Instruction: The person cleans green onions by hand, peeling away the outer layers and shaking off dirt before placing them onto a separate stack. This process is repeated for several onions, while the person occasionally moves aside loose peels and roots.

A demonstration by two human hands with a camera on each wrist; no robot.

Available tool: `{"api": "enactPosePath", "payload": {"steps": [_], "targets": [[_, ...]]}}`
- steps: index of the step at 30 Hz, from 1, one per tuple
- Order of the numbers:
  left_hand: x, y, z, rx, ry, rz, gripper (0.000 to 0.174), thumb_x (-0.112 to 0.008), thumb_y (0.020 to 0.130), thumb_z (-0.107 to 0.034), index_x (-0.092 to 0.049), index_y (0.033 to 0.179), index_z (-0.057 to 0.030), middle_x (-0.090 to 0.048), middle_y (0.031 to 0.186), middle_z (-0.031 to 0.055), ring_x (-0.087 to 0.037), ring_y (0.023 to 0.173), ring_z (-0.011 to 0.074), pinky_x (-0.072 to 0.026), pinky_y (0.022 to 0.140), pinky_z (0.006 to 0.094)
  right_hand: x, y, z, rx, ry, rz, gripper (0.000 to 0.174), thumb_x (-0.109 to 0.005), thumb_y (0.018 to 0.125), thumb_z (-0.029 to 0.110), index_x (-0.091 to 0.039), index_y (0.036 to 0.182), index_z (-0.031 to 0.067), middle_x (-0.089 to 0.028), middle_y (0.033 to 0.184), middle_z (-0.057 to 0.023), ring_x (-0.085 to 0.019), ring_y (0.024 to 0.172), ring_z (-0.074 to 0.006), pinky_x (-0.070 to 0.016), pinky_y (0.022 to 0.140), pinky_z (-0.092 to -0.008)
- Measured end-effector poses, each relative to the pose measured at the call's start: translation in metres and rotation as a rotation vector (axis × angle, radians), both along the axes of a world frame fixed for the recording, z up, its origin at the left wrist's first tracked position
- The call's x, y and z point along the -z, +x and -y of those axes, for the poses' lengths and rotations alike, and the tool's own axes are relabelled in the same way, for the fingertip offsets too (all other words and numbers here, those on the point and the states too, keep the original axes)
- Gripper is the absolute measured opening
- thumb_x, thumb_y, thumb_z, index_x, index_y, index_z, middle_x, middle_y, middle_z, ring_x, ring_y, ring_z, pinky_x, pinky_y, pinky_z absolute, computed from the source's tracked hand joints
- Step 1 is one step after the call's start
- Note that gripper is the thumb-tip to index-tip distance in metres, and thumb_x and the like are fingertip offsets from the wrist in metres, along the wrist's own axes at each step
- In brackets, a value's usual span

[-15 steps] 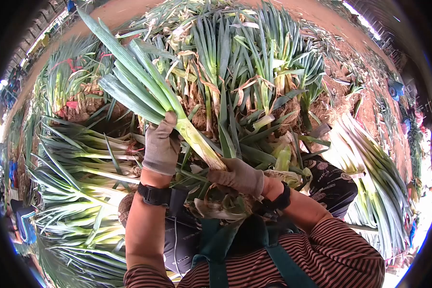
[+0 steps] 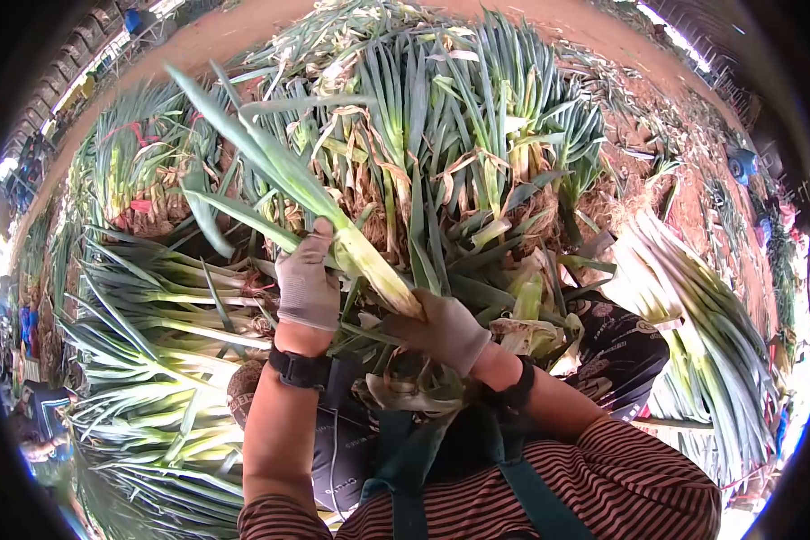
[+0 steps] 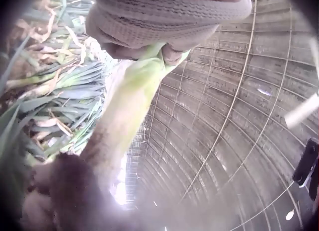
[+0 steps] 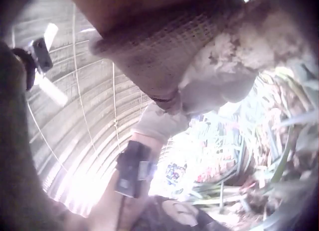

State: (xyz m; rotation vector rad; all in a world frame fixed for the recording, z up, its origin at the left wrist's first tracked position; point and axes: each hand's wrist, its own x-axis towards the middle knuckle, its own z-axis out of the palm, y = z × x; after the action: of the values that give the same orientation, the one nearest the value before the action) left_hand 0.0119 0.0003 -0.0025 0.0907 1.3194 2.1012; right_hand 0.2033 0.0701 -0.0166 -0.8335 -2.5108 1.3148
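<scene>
Curved, ribbed roofing (image 3: 214, 106) was seen overhead in the left wrist view, and bare earth (image 2: 211, 40) was exposed beyond clusters of upright leeks (image 2: 391, 99). More leeks were heaped on their sides: a left pile (image 2: 171, 360), with its leaves pointed outward, and a right pile (image 2: 706, 333), with its pale ends laid uppermost.

Between them, one leek (image 2: 369, 256) was held aslant in front of the person's body, its leaves directed up and to the left. Its upper shank was gripped by the gloved left hand (image 2: 310, 283), with the thumb laid along it, while its root end was pinched by the gloved right hand (image 2: 445, 331). Below the hands, leafy scraps (image 2: 414, 387) were gathered at the lap. Dark bands were worn on both wrists, and a striped shirt (image 2: 648, 459) was crossed by green straps (image 2: 535, 495).
</scene>
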Motion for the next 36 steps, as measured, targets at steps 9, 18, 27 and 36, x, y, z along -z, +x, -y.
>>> {"api": "enactPosePath", "payload": {"steps": [9, 18, 27, 36], "targets": [[0.004, 0.009, 0.010, 0.062, 0.025, -0.180, 0.022, -0.069, 0.079, 0.004, -0.059, 0.096, -0.0052, -0.063, 0.091, 0.0047, -0.064, 0.082, 0.0165, -0.0543, 0.073, 0.0288, 0.003, 0.011, -0.008, 0.119, 0.085, -0.105, 0.041, -0.068, 0.083, 0.036, -0.055, 0.105, 0.0045, -0.065, 0.077, -0.0211, -0.064, 0.073, -0.0407, -0.0509, 0.066, -0.0488], [0.018, 0.133, 0.073, 0.386, 0.009, -0.063, 0.019, -0.062, 0.088, -0.009, -0.056, 0.103, -0.0005, -0.061, 0.093, 0.0085, -0.061, 0.084, 0.0172, -0.0520, 0.076, 0.0301, 0.009, 0.003, -0.043, 0.153, 0.176, -0.208, 0.035, -0.067, 0.082, 0.029, -0.056, 0.104, 0.0029, -0.064, 0.079, -0.0224, -0.064, 0.076, -0.0402, -0.0515, 0.064, -0.0452], [-0.033, 0.056, 0.090, 0.184, -0.351, -0.473, 0.058, -0.050, 0.093, -0.055, -0.061, 0.116, -0.0026, -0.066, 0.094, 0.0080, -0.058, 0.072, 0.0129, -0.0447, 0.062, 0.0253, -0.024, 0.049, -0.038, -0.190, -0.861, -0.310, 0.050, -0.056, 0.094, 0.049, -0.061, 0.106, 0.0018, -0.062, 0.070, -0.0025, -0.055, 0.053, -0.0044, -0.0424, 0.048, -0.0199], [-0.026, 0.021, 0.032, 0.178, 0.017, -0.313, 0.039, -0.073, 0.084, -0.045, -0.062, 0.098, -0.0096, -0.057, 0.078, -0.0045, -0.050, 0.060, 0.0050, -0.0390, 0.053, 0.0186, -0.027, 0.016, -0.034, -0.057, -0.106, -0.419, 0.036, -0.060, 0.093, 0.033, -0.063, 0.102, -0.0016, -0.065, 0.091, -0.0087, -0.059, 0.083, -0.0115, -0.0481, 0.073, -0.0275]]}}
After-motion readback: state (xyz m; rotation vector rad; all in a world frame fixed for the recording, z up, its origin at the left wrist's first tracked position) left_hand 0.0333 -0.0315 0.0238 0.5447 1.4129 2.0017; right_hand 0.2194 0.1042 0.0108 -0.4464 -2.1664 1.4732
